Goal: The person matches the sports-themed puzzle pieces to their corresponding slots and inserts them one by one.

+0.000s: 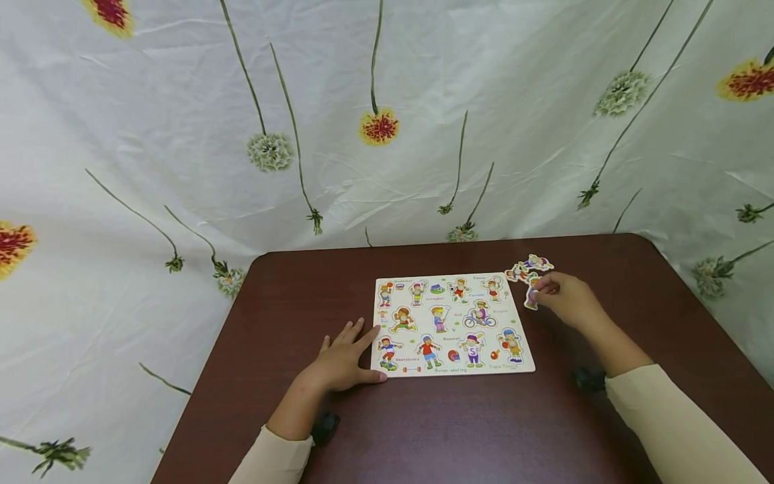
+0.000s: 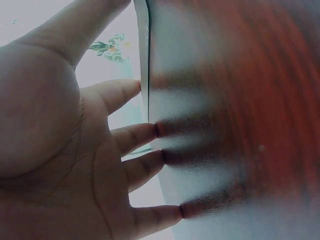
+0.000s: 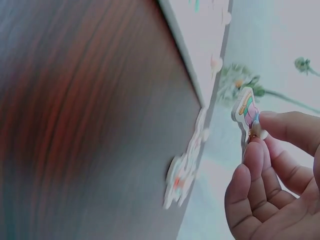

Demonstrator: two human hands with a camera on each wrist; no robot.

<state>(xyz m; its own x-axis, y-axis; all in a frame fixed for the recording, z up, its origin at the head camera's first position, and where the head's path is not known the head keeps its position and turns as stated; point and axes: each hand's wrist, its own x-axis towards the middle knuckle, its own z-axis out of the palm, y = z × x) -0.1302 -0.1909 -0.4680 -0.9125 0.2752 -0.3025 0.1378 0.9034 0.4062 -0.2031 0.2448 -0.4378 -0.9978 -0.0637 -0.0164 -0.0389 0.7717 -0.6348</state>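
Observation:
A white puzzle board printed with sports children lies in the middle of the dark wooden table. My left hand rests flat on the table with straight fingers, its fingertips at the board's left edge. My right hand is just right of the board and pinches a small figure piece by its peg; in the right wrist view the piece is lifted off the table between thumb and fingers. A few loose pieces lie beyond it.
A white cloth with flower prints hangs close behind and around the table. The table's back edge runs just past the loose pieces. Bare wood spreads in front of the board and on both sides.

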